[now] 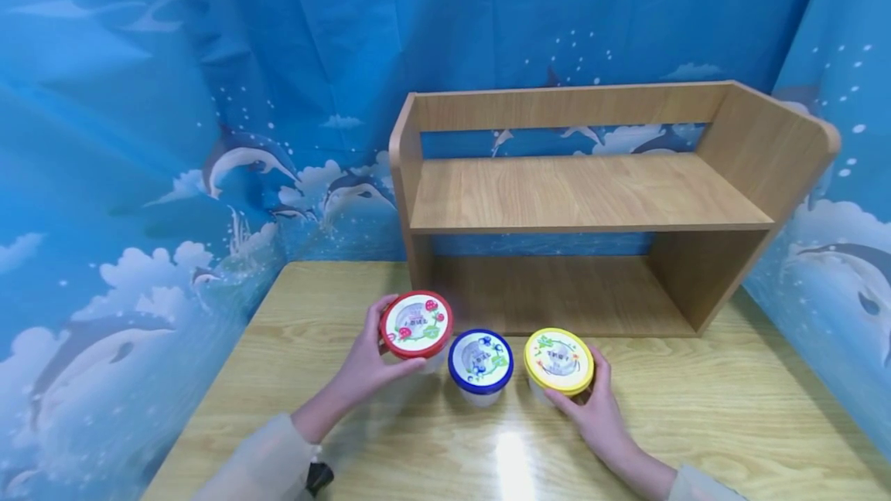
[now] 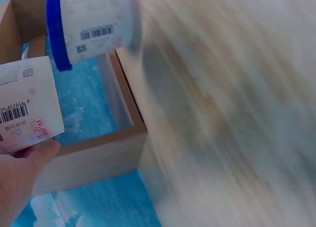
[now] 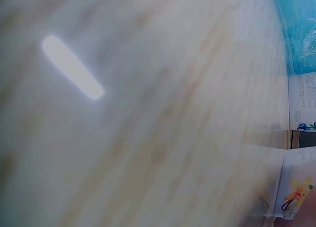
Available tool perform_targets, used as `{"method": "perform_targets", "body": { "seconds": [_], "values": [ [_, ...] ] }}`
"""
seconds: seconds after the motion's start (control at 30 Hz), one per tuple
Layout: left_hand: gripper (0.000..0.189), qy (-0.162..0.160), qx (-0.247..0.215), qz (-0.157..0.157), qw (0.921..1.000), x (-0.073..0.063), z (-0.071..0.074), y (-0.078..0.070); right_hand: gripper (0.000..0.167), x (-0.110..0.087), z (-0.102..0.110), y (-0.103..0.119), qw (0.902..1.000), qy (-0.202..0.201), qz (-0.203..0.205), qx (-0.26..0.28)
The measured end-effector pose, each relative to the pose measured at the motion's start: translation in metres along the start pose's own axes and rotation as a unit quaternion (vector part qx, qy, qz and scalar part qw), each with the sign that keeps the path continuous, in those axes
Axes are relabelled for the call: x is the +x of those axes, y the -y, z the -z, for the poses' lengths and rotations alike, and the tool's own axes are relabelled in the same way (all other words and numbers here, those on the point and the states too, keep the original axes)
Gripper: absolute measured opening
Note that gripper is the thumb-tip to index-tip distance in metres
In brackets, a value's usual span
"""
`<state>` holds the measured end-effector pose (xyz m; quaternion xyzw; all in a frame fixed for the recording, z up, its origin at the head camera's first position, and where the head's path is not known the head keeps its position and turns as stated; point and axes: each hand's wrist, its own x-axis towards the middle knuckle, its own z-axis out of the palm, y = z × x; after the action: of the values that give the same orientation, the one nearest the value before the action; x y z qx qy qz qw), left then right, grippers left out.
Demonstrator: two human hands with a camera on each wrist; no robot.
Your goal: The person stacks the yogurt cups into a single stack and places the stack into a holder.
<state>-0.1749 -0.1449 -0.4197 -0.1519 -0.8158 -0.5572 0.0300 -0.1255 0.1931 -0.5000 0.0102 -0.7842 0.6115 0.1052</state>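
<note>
My left hand (image 1: 371, 362) grips a white tub with a red lid (image 1: 416, 323), printed with strawberries; thumb in front, fingers behind its far left side. In the left wrist view the side of this tub (image 2: 30, 101) carries a barcode, and the thumb (image 2: 37, 155) lies along its lower edge. My right hand (image 1: 600, 412) holds a tub with a yellow lid (image 1: 559, 362) from its right side. Its flower-printed wall (image 3: 296, 190) shows in the right wrist view. Between the two, untouched, stands a blue-lidded tub (image 1: 480, 362) with blueberries on it.
Behind the tubs a two-tier wooden shelf (image 1: 592, 192) stands on the light wooden table (image 1: 334, 292). A blue dolphin-print curtain (image 1: 334, 60) hangs behind and on both sides. Light glares off the tabletop near the front.
</note>
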Motion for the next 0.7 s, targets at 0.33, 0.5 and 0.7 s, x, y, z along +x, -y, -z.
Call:
{"method": "perform_targets", "body": {
  "seconds": [0.33,0.5,0.7],
  "values": [
    [0.101,0.039,-0.032,-0.031,0.9982,0.013,-0.024,-0.013,0.095,0.0,-0.001,0.0,1.0,-0.003,0.005,0.005],
    [0.098,0.069,-0.05,-0.034,0.9958,0.018,-0.037,-0.017,0.095,-0.001,-0.001,-0.002,0.9999,-0.004,0.012,0.005],
    [0.096,0.105,-0.079,-0.053,0.9899,0.027,-0.057,-0.025,0.093,-0.001,-0.001,-0.004,0.9994,-0.012,0.028,0.014]
  ]
}}
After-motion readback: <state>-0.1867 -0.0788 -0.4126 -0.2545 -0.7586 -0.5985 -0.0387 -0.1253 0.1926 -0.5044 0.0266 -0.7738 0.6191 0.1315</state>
